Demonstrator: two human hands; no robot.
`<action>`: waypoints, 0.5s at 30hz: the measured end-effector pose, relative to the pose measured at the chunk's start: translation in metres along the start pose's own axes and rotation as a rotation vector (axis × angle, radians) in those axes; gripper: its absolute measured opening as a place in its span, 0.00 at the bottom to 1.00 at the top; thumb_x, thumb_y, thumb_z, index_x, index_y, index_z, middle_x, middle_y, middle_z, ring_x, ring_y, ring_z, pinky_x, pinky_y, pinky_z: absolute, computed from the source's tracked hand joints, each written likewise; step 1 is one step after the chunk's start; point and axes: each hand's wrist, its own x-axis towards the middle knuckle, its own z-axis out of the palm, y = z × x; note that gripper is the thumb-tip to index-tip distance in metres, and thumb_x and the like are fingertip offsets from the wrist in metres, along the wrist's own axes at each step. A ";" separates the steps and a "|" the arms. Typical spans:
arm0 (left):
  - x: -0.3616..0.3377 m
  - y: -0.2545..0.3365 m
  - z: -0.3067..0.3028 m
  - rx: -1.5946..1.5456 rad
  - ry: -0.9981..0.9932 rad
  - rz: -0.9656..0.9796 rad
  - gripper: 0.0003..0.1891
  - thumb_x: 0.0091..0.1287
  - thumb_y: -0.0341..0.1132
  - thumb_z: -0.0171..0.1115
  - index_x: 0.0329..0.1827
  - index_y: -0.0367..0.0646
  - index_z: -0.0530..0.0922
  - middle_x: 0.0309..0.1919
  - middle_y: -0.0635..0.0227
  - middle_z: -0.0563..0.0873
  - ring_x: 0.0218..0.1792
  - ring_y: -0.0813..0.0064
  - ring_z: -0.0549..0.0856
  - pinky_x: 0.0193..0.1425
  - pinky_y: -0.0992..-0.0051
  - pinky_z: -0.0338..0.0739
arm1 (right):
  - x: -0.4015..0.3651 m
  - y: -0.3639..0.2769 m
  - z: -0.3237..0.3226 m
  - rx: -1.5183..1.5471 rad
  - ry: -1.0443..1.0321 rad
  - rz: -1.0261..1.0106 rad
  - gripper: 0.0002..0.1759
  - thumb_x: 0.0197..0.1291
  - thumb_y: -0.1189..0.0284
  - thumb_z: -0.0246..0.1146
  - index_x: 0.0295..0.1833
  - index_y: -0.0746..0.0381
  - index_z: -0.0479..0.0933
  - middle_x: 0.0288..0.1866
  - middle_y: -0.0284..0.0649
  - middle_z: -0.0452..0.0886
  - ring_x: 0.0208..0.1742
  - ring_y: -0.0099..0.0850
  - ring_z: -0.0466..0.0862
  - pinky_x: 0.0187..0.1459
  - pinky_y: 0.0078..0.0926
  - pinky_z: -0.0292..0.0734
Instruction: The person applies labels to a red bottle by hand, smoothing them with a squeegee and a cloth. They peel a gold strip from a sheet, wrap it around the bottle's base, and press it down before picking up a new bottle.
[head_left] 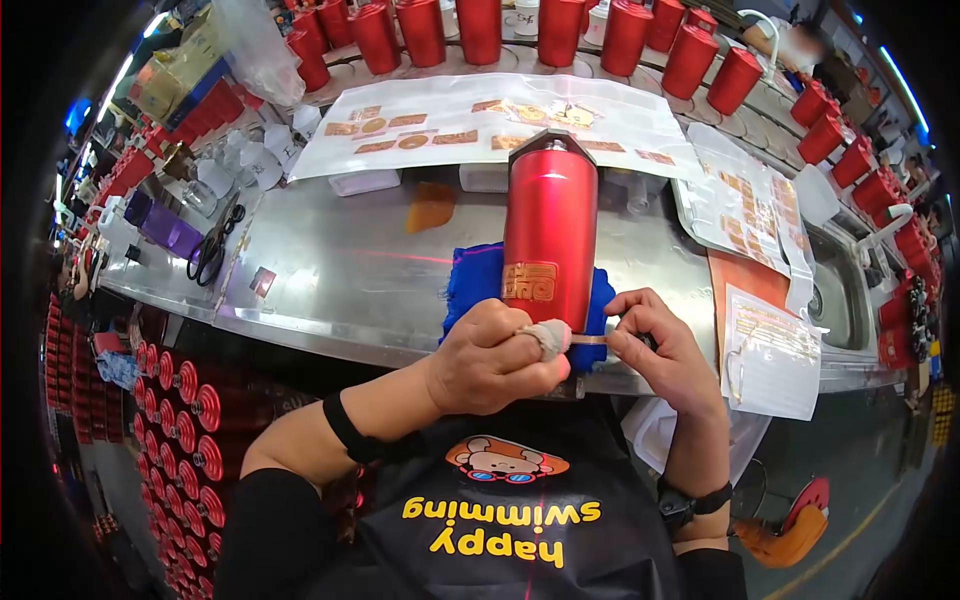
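Note:
A shiny red metal canister (pixel 552 225) with a dark angular top lies on a blue cloth (pixel 475 285) on the steel bench, its near end toward me. A gold decal (pixel 530 282) sits on its side. Just below that decal, my left hand (pixel 497 358) is closed, with a pale wrapping around one fingertip. From that fingertip a thin tan strip (pixel 588 340) runs across to my right hand (pixel 662 350), whose thumb and forefinger are at its other end. What the strip is made of I cannot make out.
Sheets of gold decals (pixel 420 130) lie behind the canister, with more on a tray (pixel 735 205) at right beside a sink (pixel 840 290). Red canisters (pixel 480 30) line a conveyor at the back. A purple bottle (pixel 165 228) and black scissors (pixel 213 250) are at left.

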 end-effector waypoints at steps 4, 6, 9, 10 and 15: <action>0.014 0.002 0.001 0.071 -0.094 0.083 0.12 0.52 0.37 0.69 0.39 0.57 0.79 0.35 0.81 0.77 0.40 0.75 0.76 0.39 0.75 0.72 | -0.002 0.002 0.001 0.005 0.010 -0.011 0.08 0.65 0.72 0.65 0.35 0.64 0.76 0.52 0.38 0.74 0.48 0.23 0.70 0.52 0.22 0.65; 0.015 0.002 0.003 0.066 -0.104 0.084 0.13 0.51 0.37 0.69 0.40 0.57 0.79 0.35 0.80 0.76 0.40 0.75 0.76 0.39 0.74 0.72 | -0.003 0.002 0.002 0.000 0.013 -0.015 0.08 0.64 0.72 0.66 0.35 0.64 0.76 0.52 0.38 0.74 0.47 0.23 0.70 0.52 0.22 0.66; 0.004 0.000 0.002 0.029 -0.041 0.005 0.13 0.50 0.36 0.70 0.40 0.56 0.79 0.37 0.80 0.79 0.40 0.74 0.77 0.39 0.74 0.73 | -0.003 -0.002 0.002 0.001 0.016 -0.014 0.08 0.64 0.72 0.66 0.35 0.64 0.76 0.52 0.38 0.74 0.47 0.23 0.70 0.51 0.22 0.66; -0.004 0.000 0.005 0.019 0.001 -0.039 0.13 0.50 0.35 0.70 0.40 0.55 0.80 0.37 0.79 0.81 0.40 0.74 0.77 0.39 0.74 0.73 | -0.002 -0.003 0.003 0.006 0.011 -0.016 0.08 0.64 0.72 0.66 0.35 0.64 0.76 0.52 0.38 0.74 0.47 0.23 0.71 0.51 0.22 0.66; -0.004 0.004 0.003 0.018 0.028 -0.053 0.13 0.50 0.33 0.69 0.39 0.54 0.80 0.40 0.78 0.84 0.39 0.73 0.77 0.38 0.74 0.73 | 0.003 0.002 0.008 -0.009 0.001 -0.040 0.08 0.64 0.72 0.67 0.36 0.64 0.77 0.51 0.38 0.74 0.48 0.25 0.72 0.50 0.23 0.68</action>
